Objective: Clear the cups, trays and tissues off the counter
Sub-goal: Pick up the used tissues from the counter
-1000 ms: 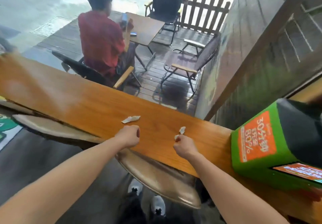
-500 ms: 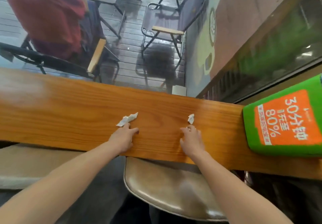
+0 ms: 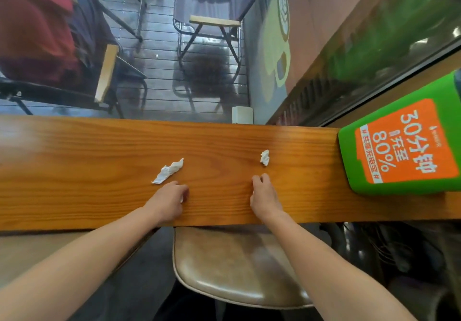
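Right of both curled hands' grips, contents unclear, green box [image 3: 404, 143] reads "80%".

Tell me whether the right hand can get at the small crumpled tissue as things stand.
Probably yes. The right hand rests on the counter just short of the small tissue, with only bare wood between them. The green box stands well off to the side, out of the way.

Wooden counter [image 3: 74, 171] runs across the frame. Left hand [image 3: 167, 202] rests curled, a white scrap under its fingers, just below long crumpled tissue [image 3: 168, 171]. Right hand [image 3: 264, 196] curled near small tissue wad [image 3: 265, 157]. Green box [image 3: 404, 146] at right end.
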The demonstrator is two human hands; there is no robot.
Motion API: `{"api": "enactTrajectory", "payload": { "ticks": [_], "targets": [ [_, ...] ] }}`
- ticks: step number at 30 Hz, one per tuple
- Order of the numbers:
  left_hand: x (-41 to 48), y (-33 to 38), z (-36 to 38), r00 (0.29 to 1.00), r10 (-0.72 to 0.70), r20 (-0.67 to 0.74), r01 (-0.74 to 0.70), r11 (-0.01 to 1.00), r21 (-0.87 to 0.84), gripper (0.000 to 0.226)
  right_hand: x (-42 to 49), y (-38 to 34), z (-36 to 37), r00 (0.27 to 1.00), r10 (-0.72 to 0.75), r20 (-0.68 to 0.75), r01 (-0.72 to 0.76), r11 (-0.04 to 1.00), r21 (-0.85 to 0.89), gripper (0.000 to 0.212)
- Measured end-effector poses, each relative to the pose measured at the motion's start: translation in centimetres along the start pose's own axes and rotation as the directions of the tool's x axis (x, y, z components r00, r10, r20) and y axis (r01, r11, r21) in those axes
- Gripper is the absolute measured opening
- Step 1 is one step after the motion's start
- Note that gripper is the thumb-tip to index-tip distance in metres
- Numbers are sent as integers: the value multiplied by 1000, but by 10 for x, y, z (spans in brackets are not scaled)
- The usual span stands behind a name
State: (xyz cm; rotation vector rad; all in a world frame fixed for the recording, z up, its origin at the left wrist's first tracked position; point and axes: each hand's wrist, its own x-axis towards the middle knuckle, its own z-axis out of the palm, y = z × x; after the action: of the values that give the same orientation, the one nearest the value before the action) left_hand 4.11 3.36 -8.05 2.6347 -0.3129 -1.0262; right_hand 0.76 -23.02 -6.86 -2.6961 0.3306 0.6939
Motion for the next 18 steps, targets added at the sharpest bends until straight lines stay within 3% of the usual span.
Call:
{"api": "enactTrajectory", "payload": {
  "ticks": [8,13,15,18],
  "targets": [
    [-4,0,-19,999,-18,-26,17,1000,-24,14,2,3,-8,1000,16,-21,-15,998,58,18],
    [-9,2,-34,1000,7,-14,-7,999,-53,28,9,-1,-26,995,-31,93,26,998,60,29],
    [-9,4,-39,996,15,-83,-22,996,-83,29,13,-4,-35,995,-29,95,24,998,52,29],
    [-8,3,-42,952,33,-303,-54,997,-61,19,22,-8,-45,1000,-18,9,18,1000,10,25]
  ]
}}
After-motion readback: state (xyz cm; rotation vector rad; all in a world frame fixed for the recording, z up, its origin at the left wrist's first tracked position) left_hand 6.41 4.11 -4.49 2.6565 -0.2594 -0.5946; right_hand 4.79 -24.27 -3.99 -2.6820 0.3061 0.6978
